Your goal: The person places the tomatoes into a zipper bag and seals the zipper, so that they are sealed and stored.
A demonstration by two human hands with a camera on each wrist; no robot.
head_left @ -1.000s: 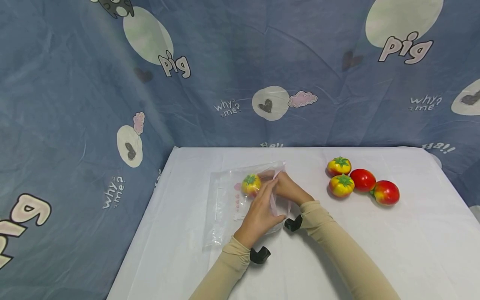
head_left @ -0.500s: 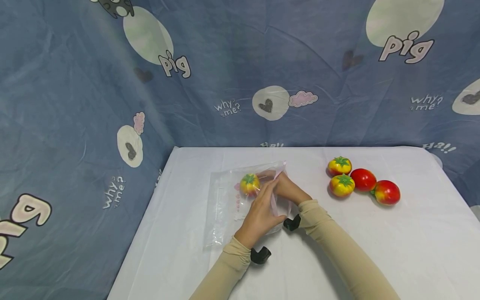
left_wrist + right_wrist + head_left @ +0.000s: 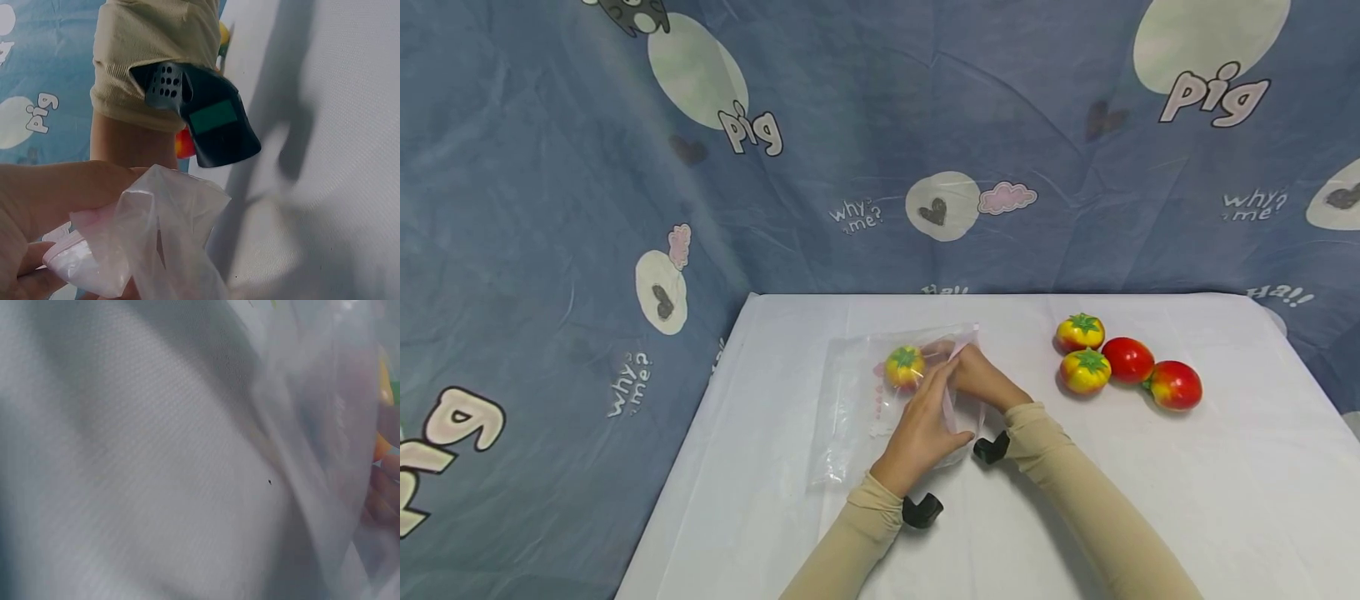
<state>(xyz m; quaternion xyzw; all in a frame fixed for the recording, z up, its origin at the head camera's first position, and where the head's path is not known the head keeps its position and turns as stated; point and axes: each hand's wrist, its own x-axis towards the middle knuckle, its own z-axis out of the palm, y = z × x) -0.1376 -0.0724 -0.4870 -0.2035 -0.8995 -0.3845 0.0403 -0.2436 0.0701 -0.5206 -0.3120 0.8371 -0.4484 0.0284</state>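
A clear plastic zip bag (image 3: 842,417) with a pink-edged mouth lies on the white table in the head view. My left hand (image 3: 917,429) holds the bag's mouth, its fingers against the plastic rim; the left wrist view shows the crumpled bag (image 3: 169,231) beside that hand. Through the mouth reaches my right hand (image 3: 977,372), its fingers seen through the film at a yellow-red toy tomato (image 3: 905,367) with a green leafy cap. In the right wrist view, fingers (image 3: 384,494) overlap the yellow tomato (image 3: 382,447) behind the film; much of the grip is hidden.
Several more toy tomatoes sit at the table's right, among them a plain red one (image 3: 1127,360) and a red one with a yellow end (image 3: 1175,385). Black wrist devices (image 3: 922,510) show beneath both beige sleeves. A blue printed cloth (image 3: 820,150) hangs behind the table.
The tomato in the bag shifts slightly left, then slightly right. The bag's far edge and my right hand move a little to the right as well. My left hand stays nearly still.
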